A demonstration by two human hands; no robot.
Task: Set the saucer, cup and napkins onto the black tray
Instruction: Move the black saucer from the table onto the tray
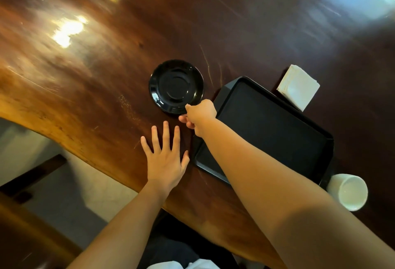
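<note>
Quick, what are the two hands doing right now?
Left hand: open, flat on the table, holding nothing.
Right hand: closed, pinching the near rim of the black saucer.

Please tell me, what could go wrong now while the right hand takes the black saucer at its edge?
1. The right hand pinches only the near rim of the saucer; the glossy dish could slip or tip when lifted.
2. The right forearm crosses above the black tray, and the white cup stands close beside the tray's near corner; a wide swing might knock it.

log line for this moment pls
right hand pinching saucer rim | left hand flat on table | tray empty
</note>
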